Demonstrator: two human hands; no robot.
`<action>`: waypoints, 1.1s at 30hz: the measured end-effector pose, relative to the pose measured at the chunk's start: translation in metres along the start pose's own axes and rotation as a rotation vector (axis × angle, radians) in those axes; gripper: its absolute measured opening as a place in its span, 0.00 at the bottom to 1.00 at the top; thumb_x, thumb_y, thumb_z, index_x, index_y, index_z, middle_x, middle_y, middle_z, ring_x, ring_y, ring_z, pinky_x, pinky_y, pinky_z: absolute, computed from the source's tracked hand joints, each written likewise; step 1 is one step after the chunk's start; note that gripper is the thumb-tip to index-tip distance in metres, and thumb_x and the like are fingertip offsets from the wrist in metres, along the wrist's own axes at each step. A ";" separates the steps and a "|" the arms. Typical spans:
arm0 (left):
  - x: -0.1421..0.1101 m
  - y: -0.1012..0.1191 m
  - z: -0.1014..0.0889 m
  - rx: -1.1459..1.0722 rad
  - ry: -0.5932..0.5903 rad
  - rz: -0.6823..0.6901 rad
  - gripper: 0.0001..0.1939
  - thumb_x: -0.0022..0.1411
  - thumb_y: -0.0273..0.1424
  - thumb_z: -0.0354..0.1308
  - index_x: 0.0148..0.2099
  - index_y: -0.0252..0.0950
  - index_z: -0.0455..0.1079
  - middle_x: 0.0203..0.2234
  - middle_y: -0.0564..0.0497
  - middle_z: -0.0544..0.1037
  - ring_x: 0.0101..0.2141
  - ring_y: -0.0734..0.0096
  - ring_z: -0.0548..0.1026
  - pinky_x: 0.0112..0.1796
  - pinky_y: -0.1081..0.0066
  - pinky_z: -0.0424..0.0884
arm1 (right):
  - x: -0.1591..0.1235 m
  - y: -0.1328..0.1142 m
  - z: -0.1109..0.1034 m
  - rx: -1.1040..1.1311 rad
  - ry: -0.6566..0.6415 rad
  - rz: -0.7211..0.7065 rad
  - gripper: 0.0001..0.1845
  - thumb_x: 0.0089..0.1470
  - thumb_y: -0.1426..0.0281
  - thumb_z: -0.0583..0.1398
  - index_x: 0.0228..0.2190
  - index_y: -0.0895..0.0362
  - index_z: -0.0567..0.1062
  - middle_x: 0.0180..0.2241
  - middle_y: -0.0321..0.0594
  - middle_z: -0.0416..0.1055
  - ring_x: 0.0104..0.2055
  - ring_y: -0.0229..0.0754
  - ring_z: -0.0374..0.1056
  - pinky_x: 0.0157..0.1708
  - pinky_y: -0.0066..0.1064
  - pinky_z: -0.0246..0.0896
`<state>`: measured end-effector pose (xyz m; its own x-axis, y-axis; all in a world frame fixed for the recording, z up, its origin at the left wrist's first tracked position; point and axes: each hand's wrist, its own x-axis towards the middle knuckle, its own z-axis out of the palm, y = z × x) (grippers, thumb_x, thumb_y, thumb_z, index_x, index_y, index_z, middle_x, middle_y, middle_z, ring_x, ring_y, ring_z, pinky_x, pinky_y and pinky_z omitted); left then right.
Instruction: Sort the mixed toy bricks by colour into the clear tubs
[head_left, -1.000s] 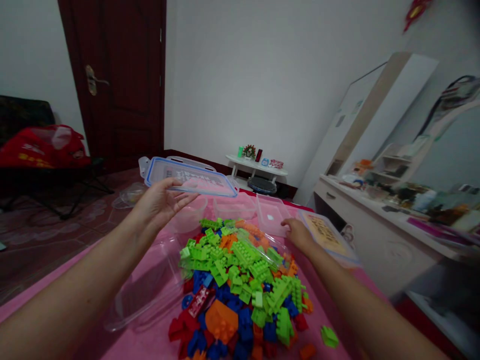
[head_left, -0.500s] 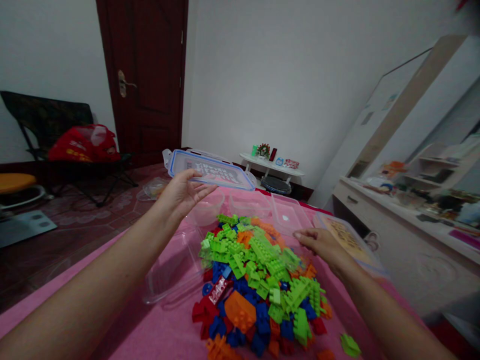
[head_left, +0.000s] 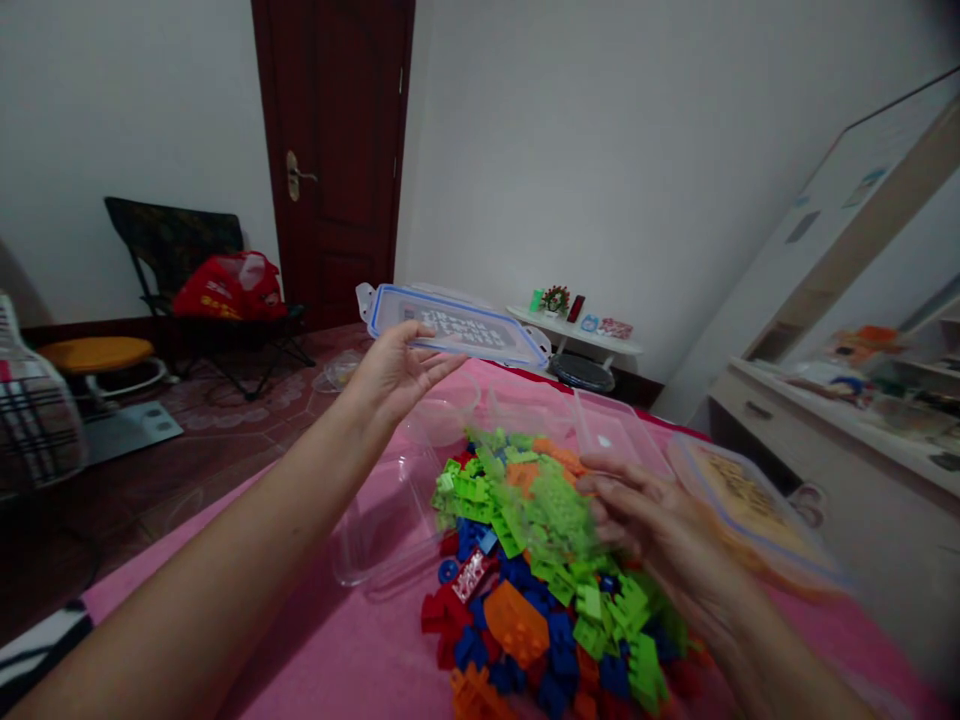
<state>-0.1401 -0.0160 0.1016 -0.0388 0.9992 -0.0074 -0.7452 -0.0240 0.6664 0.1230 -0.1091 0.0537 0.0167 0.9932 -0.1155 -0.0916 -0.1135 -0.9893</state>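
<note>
My left hand (head_left: 397,375) holds a clear lid with a blue rim (head_left: 457,325), its thumb on top and its other fingers underneath. The lid hangs tilted above the far edge of a pink-covered surface. My right hand (head_left: 645,500), smeared by motion, is over the right side of a heap of building blocks (head_left: 517,620) in green, blue, orange and red. Its fingers close at the edge of a see-through plastic piece (head_left: 540,500), through which green blocks look hazy. The full shape of that piece is hard to make out.
Clear containers stand left of the heap (head_left: 382,520) and behind it (head_left: 615,425). A box with a blue-rimmed lid (head_left: 750,500) lies at right, near a white dresser (head_left: 847,490). Further off are a chair with a red bag (head_left: 232,285), a stool (head_left: 97,353) and a door (head_left: 337,150).
The view has turned left. My right hand has come nearer, over the heap, and the see-through piece at its fingers has shifted. My left hand still holds the lid.
</note>
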 end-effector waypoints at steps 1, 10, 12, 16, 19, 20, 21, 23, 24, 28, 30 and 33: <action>-0.002 0.002 0.001 -0.005 -0.011 0.001 0.11 0.46 0.20 0.53 0.34 0.34 0.62 0.32 0.42 0.74 0.36 0.63 0.77 0.36 0.67 0.78 | -0.001 0.002 0.013 -0.014 -0.050 0.014 0.23 0.42 0.68 0.67 0.42 0.58 0.71 0.31 0.37 0.71 0.25 0.31 0.65 0.23 0.23 0.65; -0.028 0.021 0.015 -0.029 -0.107 -0.019 0.20 0.48 0.19 0.51 0.46 0.31 0.64 0.39 0.40 0.75 0.41 0.58 0.76 0.34 0.70 0.79 | 0.028 0.028 0.118 -0.060 -0.334 -0.018 0.19 0.41 0.73 0.62 0.39 0.58 0.68 0.33 0.35 0.70 0.23 0.31 0.68 0.24 0.25 0.65; -0.030 0.022 0.017 -0.035 -0.099 -0.022 0.21 0.48 0.19 0.51 0.47 0.32 0.64 0.39 0.40 0.75 0.42 0.57 0.76 0.34 0.69 0.79 | 0.036 0.034 0.129 -0.025 -0.362 0.002 0.22 0.40 0.75 0.61 0.41 0.58 0.66 0.34 0.35 0.70 0.22 0.31 0.68 0.24 0.25 0.65; -0.031 0.021 0.017 -0.029 -0.083 -0.022 0.19 0.49 0.19 0.51 0.46 0.32 0.63 0.40 0.39 0.74 0.42 0.58 0.76 0.34 0.71 0.78 | 0.046 0.040 0.131 -0.044 -0.383 0.000 0.29 0.36 0.80 0.59 0.44 0.58 0.64 0.38 0.37 0.71 0.26 0.34 0.71 0.28 0.28 0.67; -0.029 0.021 0.015 -0.032 -0.083 -0.005 0.19 0.49 0.19 0.51 0.46 0.32 0.63 0.41 0.41 0.74 0.41 0.60 0.76 0.35 0.71 0.78 | 0.049 0.037 0.115 -0.099 -0.281 -0.055 0.24 0.37 0.79 0.59 0.41 0.58 0.66 0.34 0.37 0.71 0.29 0.36 0.72 0.31 0.29 0.67; -0.028 0.020 0.014 -0.037 -0.091 0.006 0.20 0.49 0.19 0.52 0.46 0.33 0.63 0.40 0.41 0.74 0.41 0.60 0.76 0.36 0.69 0.78 | 0.049 0.036 0.108 -0.106 -0.233 -0.052 0.22 0.37 0.79 0.60 0.39 0.59 0.67 0.33 0.37 0.71 0.30 0.37 0.73 0.33 0.30 0.67; -0.027 0.020 0.013 -0.041 -0.101 0.015 0.20 0.48 0.19 0.52 0.46 0.33 0.63 0.40 0.41 0.74 0.41 0.60 0.76 0.37 0.68 0.78 | 0.050 0.033 0.103 -0.111 -0.191 -0.037 0.21 0.37 0.79 0.60 0.38 0.59 0.68 0.32 0.38 0.71 0.32 0.38 0.73 0.34 0.30 0.67; -0.025 0.019 0.011 -0.048 -0.118 0.023 0.21 0.48 0.19 0.53 0.46 0.33 0.63 0.40 0.42 0.74 0.41 0.59 0.76 0.37 0.66 0.78 | 0.050 0.030 0.097 -0.102 -0.140 0.003 0.19 0.36 0.79 0.59 0.36 0.60 0.68 0.31 0.39 0.72 0.34 0.40 0.73 0.37 0.31 0.67; -0.024 0.019 0.011 -0.049 -0.126 0.021 0.21 0.47 0.19 0.53 0.46 0.33 0.63 0.40 0.41 0.74 0.41 0.59 0.76 0.38 0.66 0.78 | 0.050 0.030 0.097 -0.090 -0.138 0.012 0.18 0.37 0.79 0.59 0.35 0.60 0.69 0.32 0.40 0.73 0.34 0.40 0.74 0.39 0.32 0.67; -0.025 0.020 0.011 -0.055 -0.124 0.005 0.20 0.48 0.18 0.52 0.46 0.31 0.63 0.41 0.40 0.74 0.42 0.56 0.76 0.38 0.65 0.78 | 0.052 0.042 0.114 -0.132 -0.182 -0.103 0.14 0.40 0.79 0.56 0.33 0.60 0.72 0.33 0.41 0.75 0.38 0.41 0.73 0.44 0.36 0.66; -0.027 0.021 0.013 -0.056 -0.111 0.001 0.20 0.48 0.18 0.53 0.46 0.32 0.63 0.41 0.40 0.74 0.43 0.56 0.76 0.38 0.64 0.78 | 0.054 0.054 0.127 -0.263 -0.161 -0.229 0.16 0.40 0.82 0.53 0.32 0.60 0.74 0.35 0.40 0.75 0.41 0.41 0.71 0.47 0.37 0.63; -0.028 0.022 0.013 -0.054 -0.105 0.001 0.19 0.50 0.19 0.52 0.47 0.33 0.63 0.42 0.41 0.74 0.44 0.56 0.75 0.38 0.66 0.78 | 0.055 0.064 0.138 -0.521 -0.126 -0.392 0.21 0.39 0.86 0.50 0.31 0.59 0.76 0.38 0.40 0.74 0.45 0.40 0.67 0.52 0.37 0.58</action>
<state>-0.1469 -0.0441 0.1267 0.0279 0.9969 0.0729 -0.7798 -0.0239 0.6256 -0.0198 -0.0579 -0.0040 -0.1682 0.9557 0.2415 0.3917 0.2897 -0.8733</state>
